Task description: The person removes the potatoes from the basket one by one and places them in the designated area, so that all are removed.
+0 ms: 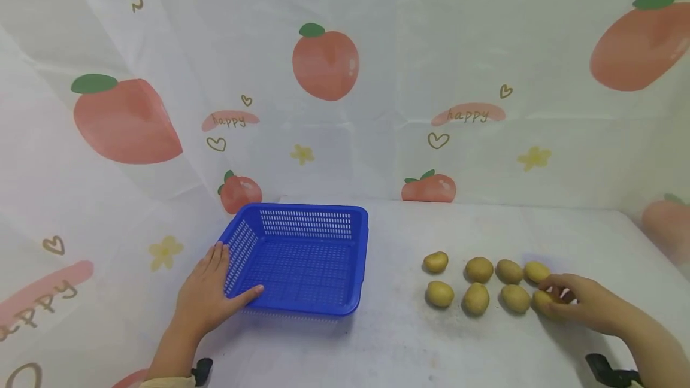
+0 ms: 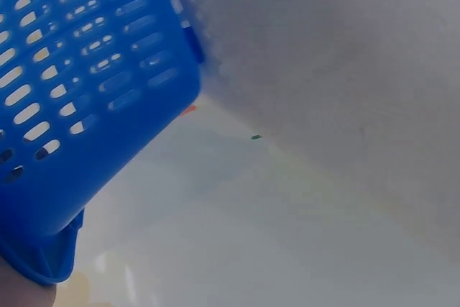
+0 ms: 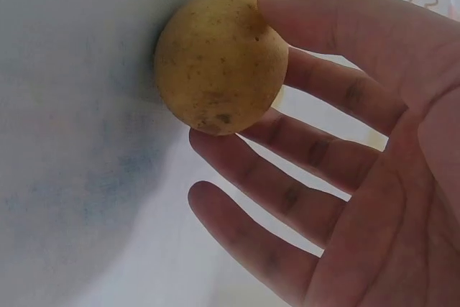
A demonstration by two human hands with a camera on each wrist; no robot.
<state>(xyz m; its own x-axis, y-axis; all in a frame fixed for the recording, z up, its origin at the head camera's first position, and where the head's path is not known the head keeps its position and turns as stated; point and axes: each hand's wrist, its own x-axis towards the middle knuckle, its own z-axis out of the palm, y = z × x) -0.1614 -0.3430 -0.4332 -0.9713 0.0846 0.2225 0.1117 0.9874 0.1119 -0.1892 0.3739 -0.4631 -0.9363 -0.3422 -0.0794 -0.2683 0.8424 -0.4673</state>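
In the head view my left hand rests on the near left corner of a blue plastic basket. Its straight fingers lie along the left rim, and its thumb reaches over the near rim. On the right, my right hand has thumb and fingers around a potato, the nearest one at the right end of two rows. The right wrist view shows this potato between thumb and fingertips, close against the white surface. In the left wrist view the slotted basket wall fills the upper left.
Several other potatoes stand in two rows on the white table, among them a small potato at the far left end and a potato just behind the right fingers. A fruit-printed curtain encloses the back and sides.
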